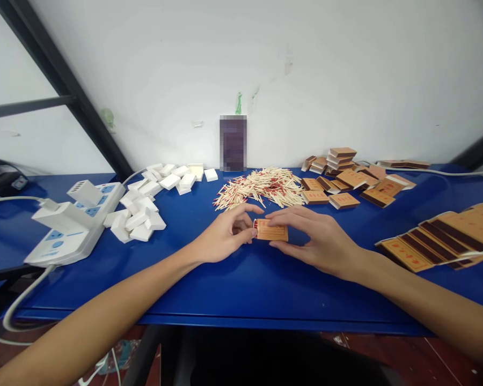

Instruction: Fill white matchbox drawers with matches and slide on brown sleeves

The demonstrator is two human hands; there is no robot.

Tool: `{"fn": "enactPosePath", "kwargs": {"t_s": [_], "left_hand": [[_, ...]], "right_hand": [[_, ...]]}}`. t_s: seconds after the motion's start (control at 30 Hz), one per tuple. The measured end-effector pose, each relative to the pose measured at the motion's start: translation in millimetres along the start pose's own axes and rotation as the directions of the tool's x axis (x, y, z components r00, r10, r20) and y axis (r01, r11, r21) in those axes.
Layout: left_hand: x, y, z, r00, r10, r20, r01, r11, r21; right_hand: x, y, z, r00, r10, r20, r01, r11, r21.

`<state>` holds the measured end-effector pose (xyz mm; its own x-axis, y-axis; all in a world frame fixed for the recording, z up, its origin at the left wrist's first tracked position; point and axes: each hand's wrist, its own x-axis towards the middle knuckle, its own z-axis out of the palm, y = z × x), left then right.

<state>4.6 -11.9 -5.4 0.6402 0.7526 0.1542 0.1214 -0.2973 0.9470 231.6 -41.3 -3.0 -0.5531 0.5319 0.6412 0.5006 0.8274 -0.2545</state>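
Low over the middle of the desk, my right hand [312,233] grips a matchbox [274,231] between its thumb and fingers. Red match heads show at the box's slightly open left end. There the thumb of my left hand [229,230] touches the box; its index finger arches above and the other fingers curl. Just beyond both hands lies a heap of loose matches [261,187]. To its right are several orange-brown matchboxes [344,201], some stacked. A pile of white inner trays [139,212] lies to the left.
A white power strip [78,230] with plugs and cables takes up the left of the blue desk [225,289]. Flattened matchbox sleeves [438,238] lie overlapping at the right. A blurred dark rectangle [233,143] stands against the white wall. A cable [459,173] runs along the back right.
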Motion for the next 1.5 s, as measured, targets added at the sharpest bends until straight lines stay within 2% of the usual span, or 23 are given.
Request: {"fn": "enactPosePath", "kwargs": {"t_s": [0.23, 0.43, 0.6, 0.73, 0.87, 0.97, 1.03, 1.1, 1.17, 1.27, 1.37, 1.43, 1.5], "left_hand": [[1, 3, -7.2, 0.996, -0.043, 0.081, 0.056, 0.984, -0.167], [-1, 6, -6.7, 0.994, -0.046, 0.097, 0.064, 0.980, -0.190], [-5, 9, -3.5, 0.982, -0.058, 0.177, 0.107, 0.955, -0.277], [-6, 11, -2.3, 0.971, -0.070, 0.229, 0.133, 0.953, -0.271], [-4, 11, -4.9, 0.969, -0.068, 0.238, 0.121, 0.969, -0.215], [-3, 10, -7.3, 0.979, -0.080, 0.188, 0.093, 0.994, -0.058], [-2, 8, -7.3, 0.988, -0.086, 0.131, 0.081, 0.996, 0.043], [-2, 7, -6.0, 0.992, -0.081, 0.096, 0.070, 0.991, 0.117], [-2, 6, -4.8, 0.995, -0.059, 0.081, 0.040, 0.975, 0.218], [-1, 3, -6.9, 0.996, 0.044, 0.077, -0.076, 0.871, 0.485], [1, 0, -15.0, 0.980, 0.162, 0.113, -0.192, 0.637, 0.747], [3, -1, -23.7, 0.979, 0.182, 0.094, -0.176, 0.513, 0.840], [6, 1, -36.2, 0.981, 0.188, 0.050, -0.123, 0.403, 0.907]], "right_hand": [[-2, -1, -4, 1.000, 0.024, 0.016, -0.025, 0.998, 0.052], [-2, -8, -3, 1.000, -0.018, -0.016, 0.020, 0.992, 0.125], [-3, -16, -5, 0.997, -0.065, -0.042, 0.072, 0.982, 0.177], [-4, -25, -9, 0.996, -0.077, -0.037, 0.082, 0.983, 0.162], [-16, -40, -20, 0.999, 0.014, -0.037, -0.014, 1.000, 0.000], [-41, -48, -35, 0.981, 0.145, -0.130, -0.170, 0.963, -0.208], [-62, -47, -47, 0.942, 0.229, -0.246, -0.309, 0.875, -0.372], [-84, -42, -58, 0.895, 0.272, -0.355, -0.430, 0.738, -0.520], [-102, -33, -68, 0.879, 0.297, -0.374, -0.475, 0.616, -0.628], [-119, -20, -80, 0.928, 0.274, -0.254, -0.370, 0.580, -0.726], [-125, -14, -85, 0.915, 0.354, -0.191, -0.361, 0.511, -0.780], [-123, -14, -84, 0.918, 0.346, -0.195, -0.358, 0.508, -0.784], [-116, -16, -79, 0.939, 0.275, -0.207, -0.333, 0.575, -0.747]]}}
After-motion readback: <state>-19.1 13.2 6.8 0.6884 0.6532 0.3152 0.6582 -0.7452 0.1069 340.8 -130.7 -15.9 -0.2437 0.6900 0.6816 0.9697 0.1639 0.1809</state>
